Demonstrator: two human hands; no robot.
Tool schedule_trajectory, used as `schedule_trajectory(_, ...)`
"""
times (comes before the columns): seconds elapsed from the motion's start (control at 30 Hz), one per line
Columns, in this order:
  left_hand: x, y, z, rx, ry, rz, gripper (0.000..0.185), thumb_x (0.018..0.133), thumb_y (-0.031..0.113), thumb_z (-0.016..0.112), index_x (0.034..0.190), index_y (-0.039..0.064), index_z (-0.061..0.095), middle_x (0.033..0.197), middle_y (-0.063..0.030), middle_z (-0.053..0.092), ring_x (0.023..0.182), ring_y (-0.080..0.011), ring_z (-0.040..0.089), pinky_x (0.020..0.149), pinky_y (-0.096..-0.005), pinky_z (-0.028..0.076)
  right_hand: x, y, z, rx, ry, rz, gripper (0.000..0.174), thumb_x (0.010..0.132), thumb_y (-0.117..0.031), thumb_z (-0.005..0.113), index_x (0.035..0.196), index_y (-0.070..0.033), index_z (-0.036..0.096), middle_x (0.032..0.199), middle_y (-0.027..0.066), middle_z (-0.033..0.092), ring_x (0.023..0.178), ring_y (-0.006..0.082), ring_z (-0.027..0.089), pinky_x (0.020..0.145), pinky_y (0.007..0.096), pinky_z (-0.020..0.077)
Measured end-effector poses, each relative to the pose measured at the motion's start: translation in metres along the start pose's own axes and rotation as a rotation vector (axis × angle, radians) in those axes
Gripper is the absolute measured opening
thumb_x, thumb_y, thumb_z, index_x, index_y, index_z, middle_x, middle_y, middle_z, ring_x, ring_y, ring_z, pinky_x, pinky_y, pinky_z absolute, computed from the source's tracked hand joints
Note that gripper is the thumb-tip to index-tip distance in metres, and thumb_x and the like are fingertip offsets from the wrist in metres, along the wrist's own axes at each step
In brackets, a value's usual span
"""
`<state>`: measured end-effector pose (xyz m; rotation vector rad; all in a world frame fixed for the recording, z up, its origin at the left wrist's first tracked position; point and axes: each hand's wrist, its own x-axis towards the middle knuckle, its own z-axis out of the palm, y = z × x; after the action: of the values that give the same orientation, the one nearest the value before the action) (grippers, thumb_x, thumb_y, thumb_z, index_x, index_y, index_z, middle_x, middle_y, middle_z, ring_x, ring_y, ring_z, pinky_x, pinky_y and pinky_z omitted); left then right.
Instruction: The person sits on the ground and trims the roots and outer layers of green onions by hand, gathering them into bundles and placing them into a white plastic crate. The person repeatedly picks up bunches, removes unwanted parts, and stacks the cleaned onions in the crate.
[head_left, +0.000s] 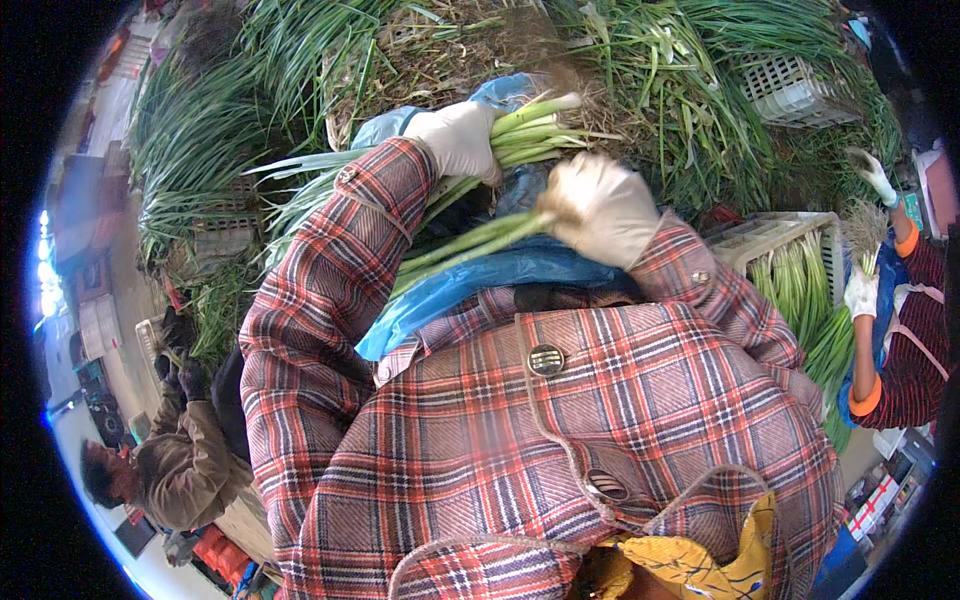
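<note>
My left hand (457, 141), in a white glove, grips a bunch of green onions (529, 139) with pale stem ends pointing right and leaves trailing to the lower left. Just below and to the right, my gloved right hand (604, 210) is blurred. It closes around the root end of a few separate green onions (480, 241), whose stalks slant down to the left over my lap. A blue plastic sheet (487, 277) lies across my lap under these stalks. The right hand's fingertips are partly hidden by blur and roots.
Heaps of green onions (195, 142) and trimmed leaves (660, 97) lie ahead. A white crate (795, 225) at right holds cleaned stalks (795, 285); another white crate (799, 94) stands farther back. One person (907, 322) at right holds rooted onions; another person (187, 465) works at left.
</note>
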<state>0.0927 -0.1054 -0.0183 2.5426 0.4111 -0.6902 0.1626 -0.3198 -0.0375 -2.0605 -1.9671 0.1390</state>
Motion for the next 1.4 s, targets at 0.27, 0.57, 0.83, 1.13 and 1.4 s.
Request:
schedule_trajectory(0.27,0.017,-0.006,-0.007,-0.258,-0.126,0.085,0.068,0.059,0.024,0.090,0.119,0.004,0.063,0.105,-0.0120,0.071,0.094,-0.0223,0.066,0.089,-0.0335,0.051,0.011,0.027,0.013,0.394,-0.052,0.539,0.026,0.081,-0.021,0.069,0.106,-0.013,0.070,0.097,0.0107,0.071,0.088,0.0272,0.069,0.080,0.0342,0.0540)
schedule_trajectory(0.57,-0.014,0.033,0.009,0.159,0.070,-0.077,0.092,0.065,0.044,0.084,0.138,0.006,0.043,0.104,-0.0212,0.068,0.099,-0.0334,0.067,0.083,-0.0407,0.054,0.018,0.039,0.031,1.424,0.053,0.645,0.040,0.076,-0.002,0.075,0.113,0.008,0.064,0.107,0.0122,0.070,0.096,0.0170,0.066,0.090,0.0290,0.0507)
schedule_trajectory(0.83,0.000,0.026,0.005,0.115,0.043,-0.068,0.071,0.068,0.031,0.078,0.131,0.012,0.053,0.108,-0.0173,0.068,0.101,-0.0320,0.066,0.084,-0.0403,0.054,-0.005,0.048,0.014,1.577,0.105,0.649,0.048,0.081,-0.003,0.074,0.126,0.005,0.058,0.117,0.0118,0.067,0.106,0.0178,0.063,0.096,0.0311,0.0492)
schedule_trajectory(1.13,-0.006,0.038,0.012,0.178,0.090,-0.175,0.055,0.070,0.033,0.075,0.116,0.007,0.060,0.105,-0.0168,0.069,0.099,-0.0312,0.067,0.084,-0.0394,0.054,-0.003,0.045,0.043,1.197,0.350,0.745,0.035,0.080,-0.015,0.076,0.108,0.005,0.067,0.099,0.0128,0.071,0.088,0.0172,0.068,0.081,0.0295,0.0539)
schedule_trajectory(1.4,-0.001,0.022,-0.001,0.034,0.001,-0.053,0.063,0.063,0.033,0.079,0.119,0.007,0.063,0.104,-0.0149,0.070,0.096,-0.0283,0.067,0.084,-0.0379,0.053,-0.023,0.075,0.017,1.036,0.654,0.950,0.028,0.084,-0.030,0.076,0.091,-0.003,0.069,0.094,0.0086,0.073,0.073,0.0108,0.062,0.068,0.0256,0.0482)
